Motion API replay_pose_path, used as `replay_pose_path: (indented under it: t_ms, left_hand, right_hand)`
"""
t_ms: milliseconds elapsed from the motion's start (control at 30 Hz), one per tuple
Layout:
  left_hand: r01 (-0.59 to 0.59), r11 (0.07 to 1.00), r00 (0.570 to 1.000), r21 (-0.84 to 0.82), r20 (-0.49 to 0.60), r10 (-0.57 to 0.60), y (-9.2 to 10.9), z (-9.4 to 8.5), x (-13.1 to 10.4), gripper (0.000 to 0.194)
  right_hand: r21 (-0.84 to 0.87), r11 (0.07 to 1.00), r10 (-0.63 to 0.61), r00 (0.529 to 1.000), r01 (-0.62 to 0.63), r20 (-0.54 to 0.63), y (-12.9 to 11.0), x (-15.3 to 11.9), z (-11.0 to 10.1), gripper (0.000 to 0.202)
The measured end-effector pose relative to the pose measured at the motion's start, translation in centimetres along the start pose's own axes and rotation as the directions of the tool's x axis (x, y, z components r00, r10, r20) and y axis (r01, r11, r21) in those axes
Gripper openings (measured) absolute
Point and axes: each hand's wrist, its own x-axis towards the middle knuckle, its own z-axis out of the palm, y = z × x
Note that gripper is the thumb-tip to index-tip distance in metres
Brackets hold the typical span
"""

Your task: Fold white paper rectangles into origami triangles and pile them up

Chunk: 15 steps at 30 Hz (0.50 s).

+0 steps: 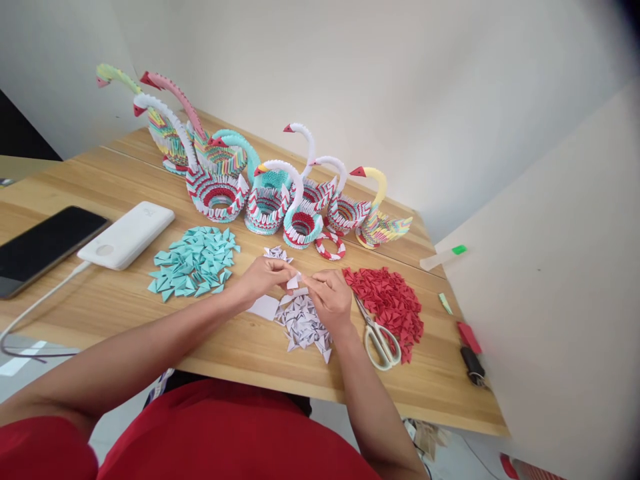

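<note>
My left hand [267, 277] and my right hand [330, 293] meet near the middle of the table, both with fingers closed on a small white piece of paper [294, 282]. Below them lies a pile of folded white triangles [305, 325], with flat white paper [264, 307] at its left. A smaller white group [278, 253] sits just beyond my hands. Folded turquoise pieces [195, 260] are heaped to the left, folded red pieces [387, 307] to the right. White-handled scissors [383, 343] rest against the red heap.
Several folded-paper swans [217, 193] stand along the back, near a red and white ring [330, 246]. At the left are a white power bank [127, 235] with a cable and a black phone [47, 247]. A green-capped tube [443, 257] lies by the right wall.
</note>
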Motion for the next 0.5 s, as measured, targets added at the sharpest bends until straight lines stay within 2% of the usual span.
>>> replay_pose_path:
  t_ms: [100, 167, 233, 300, 400, 500]
  left_hand:
    - [0.062, 0.981, 0.997, -0.186, 0.046, -0.054, -0.11, 0.08, 0.04, 0.013]
    - [0.058, 0.981, 0.997, -0.184, 0.056, -0.049, -0.08, 0.08, 0.07, 0.015]
    - [0.011, 0.997, 0.999, -0.074, 0.049, -0.008, 0.03, 0.06, 0.07, 0.016]
    - [-0.045, 0.998, 0.998, 0.051, 0.041, 0.043, 0.07, 0.05, 0.09, 0.018]
    - [-0.080, 0.987, 0.997, 0.141, 0.030, 0.076, -0.21, -0.01, 0.24, 0.019]
    - [-0.095, 0.973, 0.995, 0.210, 0.004, 0.097, -0.73, -0.15, 0.47, 0.020]
  right_hand:
    - [-0.074, 0.993, -0.096, 0.995, 0.097, 0.022, 0.08, 0.21, -0.27, 0.029]
    - [-0.073, 0.994, -0.082, 0.996, 0.085, 0.033, 0.13, 0.22, -0.23, 0.028]
    - [-0.022, 1.000, 0.006, 1.000, -0.005, 0.018, 0.20, 0.11, -0.01, 0.025]
    - [0.083, 0.985, 0.148, 0.989, -0.149, 0.012, 0.20, -0.02, 0.28, 0.021]
    - [0.227, 0.907, 0.349, 0.934, -0.356, 0.070, -0.04, -0.05, 0.58, 0.017]
    - [0.261, 0.849, 0.444, 0.888, -0.460, 0.119, -0.45, 0.08, 0.64, 0.011]
